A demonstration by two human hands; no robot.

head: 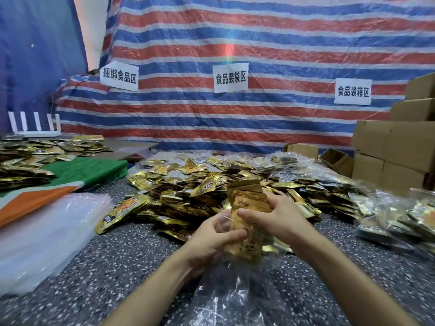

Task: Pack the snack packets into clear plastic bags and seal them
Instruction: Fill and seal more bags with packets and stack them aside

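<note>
Crinkly clear bag [226, 300], left hand [209, 243]; gold packets [250, 199], right hand [280, 218].

Soft, fairly bright, even light is filling the scene and casting only faint shadows. A rainbow flare is streaking down the striped tarp [229, 50]. Glare is glinting off the gold snack packets [188, 184]. Wide-angle distortion is bending the cardboard boxes [400, 142], and the clear plastic bag [226, 297] is looking blurred at the bottom edge.

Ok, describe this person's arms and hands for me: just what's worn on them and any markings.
The left hand and the right hand are ungloved, with no rings showing. The left forearm and the right forearm are bare as far as the frame shows: no sleeve, watch, bracelet or marking in view.
</note>
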